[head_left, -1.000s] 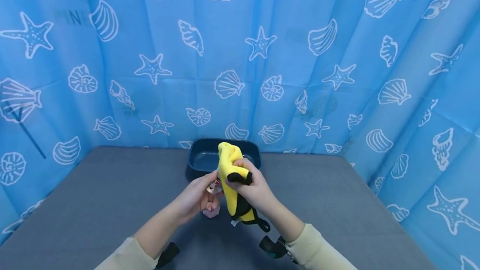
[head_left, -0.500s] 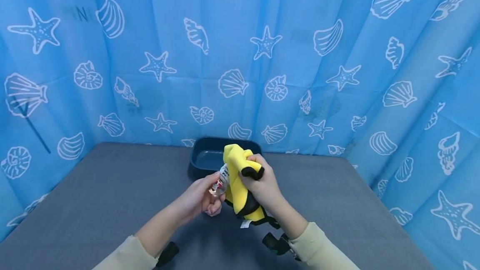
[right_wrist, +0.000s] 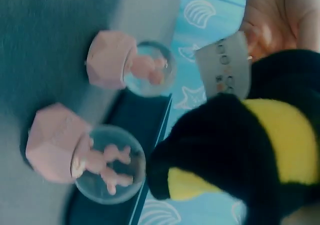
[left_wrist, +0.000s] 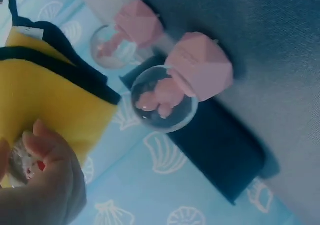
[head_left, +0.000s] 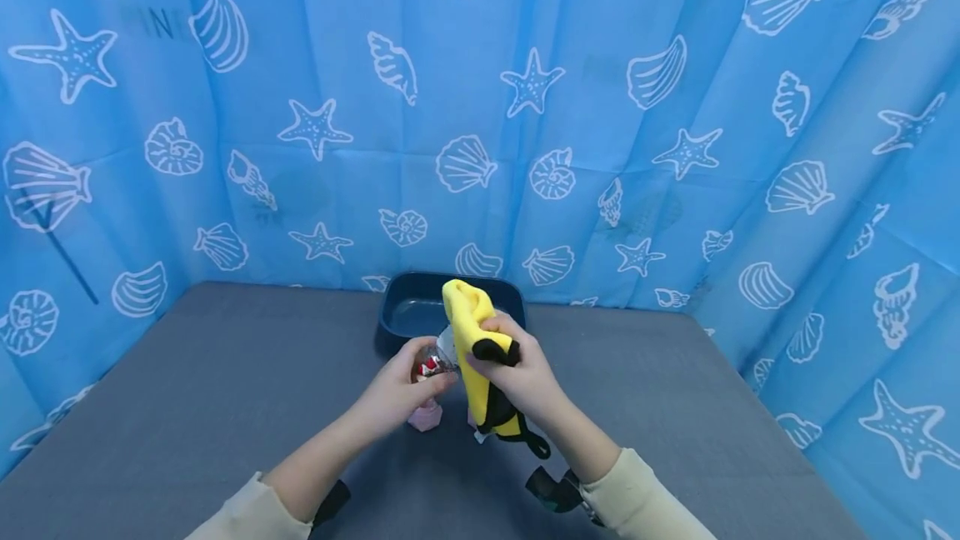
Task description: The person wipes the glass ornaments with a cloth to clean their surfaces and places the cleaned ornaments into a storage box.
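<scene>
My left hand [head_left: 393, 390] grips a small clear, rounded object [head_left: 429, 367] with a red and white figure showing in it. My right hand [head_left: 522, 372] holds a bunched yellow cloth [head_left: 467, 327] with black edging, its folds close against the clear object's right side. A black loop and a printed white tag [right_wrist: 225, 67] hang from the cloth. Below the hands stand two small snow globes, each a clear ball on a faceted pink base. The left wrist view shows the nearer globe [left_wrist: 165, 99] with a pink balloon-animal figure inside, and the other globe [left_wrist: 132, 32] beyond it.
A dark blue rectangular basin [head_left: 390, 332] stands at the back of the grey table [head_left: 262, 373], partly hidden by the cloth. Behind it hangs a blue curtain [head_left: 480, 107] with white shell prints. Dark wrist gear [head_left: 553, 490] sits under the right forearm.
The left fingers have shifted round the clear object, which has turned in the grip. The cloth moved right and away from it, then came back left against it.
</scene>
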`<state>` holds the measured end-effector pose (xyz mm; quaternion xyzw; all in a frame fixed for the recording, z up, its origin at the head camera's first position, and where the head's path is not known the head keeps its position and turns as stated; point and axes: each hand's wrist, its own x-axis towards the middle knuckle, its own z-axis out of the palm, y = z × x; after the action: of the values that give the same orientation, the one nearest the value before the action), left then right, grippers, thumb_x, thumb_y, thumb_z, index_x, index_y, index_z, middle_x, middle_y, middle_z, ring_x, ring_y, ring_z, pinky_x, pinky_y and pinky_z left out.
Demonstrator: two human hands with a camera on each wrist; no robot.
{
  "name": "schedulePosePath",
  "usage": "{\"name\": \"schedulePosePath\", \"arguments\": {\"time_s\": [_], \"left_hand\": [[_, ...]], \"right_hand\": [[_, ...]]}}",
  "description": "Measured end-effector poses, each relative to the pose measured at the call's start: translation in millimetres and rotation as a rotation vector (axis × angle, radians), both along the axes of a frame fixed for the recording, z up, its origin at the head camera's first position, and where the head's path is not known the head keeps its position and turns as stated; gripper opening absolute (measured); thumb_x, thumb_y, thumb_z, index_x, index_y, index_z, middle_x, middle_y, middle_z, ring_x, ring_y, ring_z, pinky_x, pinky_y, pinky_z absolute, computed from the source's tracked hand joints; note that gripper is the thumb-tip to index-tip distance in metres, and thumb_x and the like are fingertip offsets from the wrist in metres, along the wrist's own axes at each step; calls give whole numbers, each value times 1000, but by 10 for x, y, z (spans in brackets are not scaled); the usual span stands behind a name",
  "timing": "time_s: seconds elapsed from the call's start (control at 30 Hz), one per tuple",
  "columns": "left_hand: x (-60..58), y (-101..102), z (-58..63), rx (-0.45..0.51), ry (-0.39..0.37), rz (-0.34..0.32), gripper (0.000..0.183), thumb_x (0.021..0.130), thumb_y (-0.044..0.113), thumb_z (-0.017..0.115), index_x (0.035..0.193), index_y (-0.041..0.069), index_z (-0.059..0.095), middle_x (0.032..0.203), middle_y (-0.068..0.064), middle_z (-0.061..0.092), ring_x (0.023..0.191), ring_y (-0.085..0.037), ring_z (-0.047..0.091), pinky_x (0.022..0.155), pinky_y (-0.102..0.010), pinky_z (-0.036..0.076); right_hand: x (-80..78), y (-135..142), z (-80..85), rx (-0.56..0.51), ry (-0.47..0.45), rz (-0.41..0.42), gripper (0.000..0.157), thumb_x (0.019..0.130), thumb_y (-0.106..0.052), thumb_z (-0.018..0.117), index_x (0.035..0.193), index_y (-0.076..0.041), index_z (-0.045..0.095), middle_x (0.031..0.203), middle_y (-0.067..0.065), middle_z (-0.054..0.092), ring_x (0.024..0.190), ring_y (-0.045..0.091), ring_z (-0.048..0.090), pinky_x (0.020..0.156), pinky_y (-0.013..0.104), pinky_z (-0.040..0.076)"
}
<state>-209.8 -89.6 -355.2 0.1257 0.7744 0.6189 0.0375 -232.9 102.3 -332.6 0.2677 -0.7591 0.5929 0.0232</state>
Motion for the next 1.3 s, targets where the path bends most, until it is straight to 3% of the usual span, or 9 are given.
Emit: {"name": "schedulePosePath", "arguments": {"time_s": [0.13, 0.27, 0.37, 0.47, 0.67, 0.87, 0.97, 1.17, 1.3], "left_hand": [[42, 54, 48, -24, -3, 82, 59, 91, 19, 68, 139, -2, 40, 112, -13, 57, 84, -20, 57, 76, -40, 53], [73, 80, 56, -32, 21, 110, 57, 91, 17, 68, 138, -3, 42, 113, -13, 59, 89, -21, 61, 79, -39, 54], [97, 83, 39, -19, 48, 100, 53, 92, 16, 68, 135, -4, 43, 114, -13, 60, 93, -21, 62, 81, -38, 54], [109, 84, 28, -5, 69, 87, 50, 92, 16, 67, 132, -3, 44, 114, -13, 59, 94, -20, 62, 81, -37, 54], [62, 83, 42, -32, 74, 116, 50, 90, 15, 70, 131, -2, 47, 111, -12, 58, 87, -19, 58, 72, -32, 53], [48, 60, 39, -73, 101, 135, 53, 86, 10, 74, 132, 0, 50, 110, -14, 59, 83, -18, 59, 66, -29, 55], [40, 51, 21, -87, 131, 148, 53, 83, 6, 76, 131, 2, 53, 110, -14, 60, 79, -17, 59, 64, -28, 55], [9, 61, -37, -68, 189, 157, 54, 81, 1, 76, 130, 2, 55, 118, -13, 61, 98, -25, 64, 79, -37, 56], [19, 86, -38, -98, 204, 179, 58, 79, 1, 77, 132, 1, 55, 122, -13, 59, 105, -28, 63, 84, -42, 54]], "right_hand": [[16, -31, -13, 11, -20, 74, 20, 90, -3, 63, 108, 1, 55, 144, 18, 41, 118, 37, 43, 85, 45, 48], [-18, -77, -40, 7, -29, 73, 20, 89, -2, 61, 107, 1, 54, 127, 18, 49, 107, 33, 48, 80, 41, 49], [-28, -116, -79, 6, -1, 15, 19, 86, 1, 61, 104, 1, 54, 106, 15, 52, 91, 28, 52, 73, 37, 50], [-6, -138, -103, -5, 36, -84, 20, 83, 3, 63, 100, -1, 54, 98, 12, 52, 83, 25, 55, 69, 36, 50], [-43, -113, -100, -131, -41, -211, 20, 86, 3, 62, 102, 1, 50, 96, 14, 51, 77, 24, 59, 69, 33, 53], [-130, -22, -84, -203, -138, -288, 20, 91, -2, 62, 106, 1, 49, 103, 15, 54, 87, 23, 61, 74, 34, 53], [-107, -16, -49, -205, -152, -248, 22, 91, -2, 63, 108, 1, 50, 106, 17, 55, 90, 26, 60, 77, 37, 52], [-17, -79, -35, -144, -124, -8, 29, 90, -5, 62, 117, 4, 54, 129, 18, 50, 103, 29, 55, 85, 43, 49], [-11, -123, -74, -86, -116, 53, 20, 90, -4, 62, 106, 3, 52, 115, 15, 49, 96, 27, 51, 80, 40, 48]]}}
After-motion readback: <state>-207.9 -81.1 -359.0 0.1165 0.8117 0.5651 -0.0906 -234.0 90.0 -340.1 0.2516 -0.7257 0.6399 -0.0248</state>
